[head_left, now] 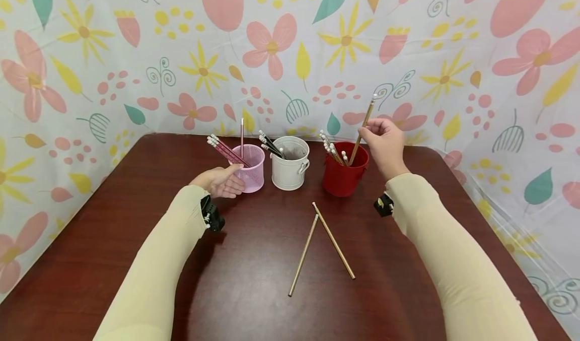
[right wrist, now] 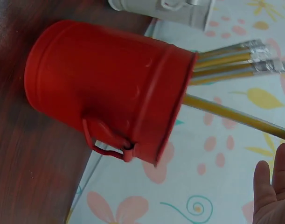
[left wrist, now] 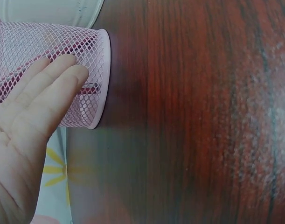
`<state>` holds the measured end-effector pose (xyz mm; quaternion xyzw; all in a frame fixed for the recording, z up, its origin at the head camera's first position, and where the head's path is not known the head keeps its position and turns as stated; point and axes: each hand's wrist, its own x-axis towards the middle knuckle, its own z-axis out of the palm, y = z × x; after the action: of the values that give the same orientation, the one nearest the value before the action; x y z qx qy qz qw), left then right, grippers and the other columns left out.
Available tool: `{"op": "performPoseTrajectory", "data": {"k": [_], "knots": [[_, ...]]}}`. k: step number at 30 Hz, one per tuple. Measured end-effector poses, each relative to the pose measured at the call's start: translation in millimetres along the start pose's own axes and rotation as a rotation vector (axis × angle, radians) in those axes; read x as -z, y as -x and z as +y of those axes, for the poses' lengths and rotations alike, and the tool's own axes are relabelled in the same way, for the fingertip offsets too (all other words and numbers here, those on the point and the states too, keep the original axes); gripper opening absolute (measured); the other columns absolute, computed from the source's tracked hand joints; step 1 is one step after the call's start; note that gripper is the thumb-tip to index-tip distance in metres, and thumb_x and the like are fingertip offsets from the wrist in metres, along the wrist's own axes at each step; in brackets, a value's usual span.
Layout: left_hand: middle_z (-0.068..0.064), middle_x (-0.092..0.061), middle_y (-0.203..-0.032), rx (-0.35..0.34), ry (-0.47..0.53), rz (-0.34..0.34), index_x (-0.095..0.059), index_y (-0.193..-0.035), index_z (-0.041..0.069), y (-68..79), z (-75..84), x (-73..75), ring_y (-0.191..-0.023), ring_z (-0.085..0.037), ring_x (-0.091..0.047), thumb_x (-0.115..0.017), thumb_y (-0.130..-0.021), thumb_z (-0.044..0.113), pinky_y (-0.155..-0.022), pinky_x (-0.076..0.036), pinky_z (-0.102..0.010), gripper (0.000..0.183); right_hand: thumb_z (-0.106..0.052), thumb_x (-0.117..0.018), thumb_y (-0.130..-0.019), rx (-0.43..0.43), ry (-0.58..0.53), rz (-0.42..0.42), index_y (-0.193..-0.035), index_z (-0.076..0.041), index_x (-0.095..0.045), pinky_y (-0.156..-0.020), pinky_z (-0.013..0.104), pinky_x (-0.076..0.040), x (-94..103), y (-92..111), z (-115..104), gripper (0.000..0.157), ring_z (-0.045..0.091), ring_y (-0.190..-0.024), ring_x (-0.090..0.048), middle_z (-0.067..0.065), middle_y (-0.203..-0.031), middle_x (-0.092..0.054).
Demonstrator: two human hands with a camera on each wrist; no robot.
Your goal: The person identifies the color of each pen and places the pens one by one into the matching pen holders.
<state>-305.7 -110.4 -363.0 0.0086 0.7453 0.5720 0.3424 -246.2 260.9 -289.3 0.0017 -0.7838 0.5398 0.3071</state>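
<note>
With thumb and fingers my right hand (head_left: 385,142) pinches a gold pencil (head_left: 368,117) near its white-eraser end. The pencil's lower end is inside the red bucket (right wrist: 114,88), hidden by its wall. More gold pencils (right wrist: 240,60) lean in that bucket, erasers up. On the other side, my left hand (head_left: 222,182) lies against the pink mesh cup (left wrist: 93,51), its fingers fairly straight along the side. Dark pink pencils (head_left: 222,147) lean left in this cup, and one pencil (head_left: 242,134) stands nearly upright. Two gold pencils (head_left: 303,255) lie on the table, erasers close together.
Between the pink cup and the red bucket stands a white bucket (head_left: 287,172) holding several black pencils (head_left: 270,144). All three containers stand near the back of the dark wood table (head_left: 254,280). A flower-printed cloth (head_left: 290,44) hangs behind them.
</note>
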Motion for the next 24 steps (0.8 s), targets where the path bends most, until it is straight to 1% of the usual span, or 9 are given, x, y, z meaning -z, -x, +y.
{"op": "performPoseTrajectory", "data": {"k": [4, 7, 9, 13, 16, 20, 24], "knots": [[-0.036, -0.038, -0.139, 0.014, 0.015, 0.002, -0.034, -0.136, -0.02, 2.0, -1.6, 0.9, -0.131, -0.041, -0.039, -0.031, -0.101, 0.044, -0.107, -0.036, -0.043, 0.073, -0.012, -0.066, -0.088, 0.005, 0.054, -0.053, -0.096, 0.006, -0.063, -0.064, 0.013, -0.046, -8.6, 2.8, 4.7, 0.02, 0.002, -0.067, -0.053, -0.016, -0.07, -0.055], [-0.036, -0.037, -0.14, 0.008, 0.016, -0.007, -0.033, -0.136, -0.02, 2.4, -0.9, 1.5, -0.132, -0.041, -0.038, -0.031, -0.102, 0.044, -0.108, -0.035, -0.043, 0.072, -0.012, -0.065, -0.088, 0.008, 0.107, -0.092, -0.095, 0.006, -0.065, -0.065, 0.015, -0.044, -11.6, 4.3, 10.2, 0.019, 0.002, -0.068, -0.052, -0.013, -0.071, -0.056], [-0.035, -0.038, -0.14, 0.003, 0.019, -0.001, -0.034, -0.136, -0.019, 2.2, 0.2, 1.8, -0.132, -0.041, -0.038, -0.032, -0.102, 0.044, -0.108, -0.035, -0.044, 0.072, -0.011, -0.065, -0.087, 0.017, 0.151, -0.115, -0.094, 0.006, -0.065, -0.064, 0.017, -0.043, -12.6, 5.0, 14.2, 0.018, 0.001, -0.068, -0.051, -0.008, -0.073, -0.059], [-0.035, -0.039, -0.139, 0.003, 0.014, 0.016, -0.035, -0.135, -0.019, 0.8, 3.6, 1.3, -0.13, -0.042, -0.041, -0.032, -0.101, 0.044, -0.106, -0.037, -0.043, 0.072, -0.01, -0.065, -0.086, 0.015, 0.247, -0.147, -0.093, 0.005, -0.066, -0.064, 0.018, -0.042, -9.2, 7.3, 21.2, 0.017, 0.002, -0.07, -0.051, 0.008, -0.081, -0.065], [-0.035, -0.04, -0.138, 0.004, 0.015, 0.025, -0.036, -0.135, -0.019, -0.3, 3.4, 1.1, -0.128, -0.042, -0.042, -0.032, -0.1, 0.044, -0.105, -0.038, -0.042, 0.072, -0.012, -0.064, -0.086, 0.003, 0.309, -0.176, -0.093, 0.003, -0.067, -0.064, 0.02, -0.043, -6.4, 8.3, 25.7, 0.016, 0.009, -0.074, -0.052, 0.015, -0.086, -0.066], [-0.036, -0.04, -0.138, 0.002, 0.032, 0.027, -0.036, -0.135, -0.019, -0.8, 1.7, 0.4, -0.129, -0.042, -0.042, -0.033, -0.1, 0.044, -0.105, -0.038, -0.043, 0.072, -0.012, -0.063, -0.087, -0.014, 0.375, -0.218, -0.092, 0.002, -0.067, -0.063, 0.024, -0.044, -4.5, 9.0, 32.4, 0.016, 0.019, -0.078, -0.054, 0.018, -0.087, -0.067], [-0.036, -0.04, -0.138, 0.005, 0.044, 0.032, -0.036, -0.135, -0.019, -0.6, 0.0, -0.3, -0.129, -0.042, -0.042, -0.033, -0.1, 0.044, -0.106, -0.037, -0.043, 0.072, -0.012, -0.064, -0.087, -0.034, 0.418, -0.247, -0.092, 0.003, -0.067, -0.066, 0.029, -0.045, -4.8, 9.5, 39.0, 0.016, 0.026, -0.081, -0.055, 0.019, -0.088, -0.068]]}}
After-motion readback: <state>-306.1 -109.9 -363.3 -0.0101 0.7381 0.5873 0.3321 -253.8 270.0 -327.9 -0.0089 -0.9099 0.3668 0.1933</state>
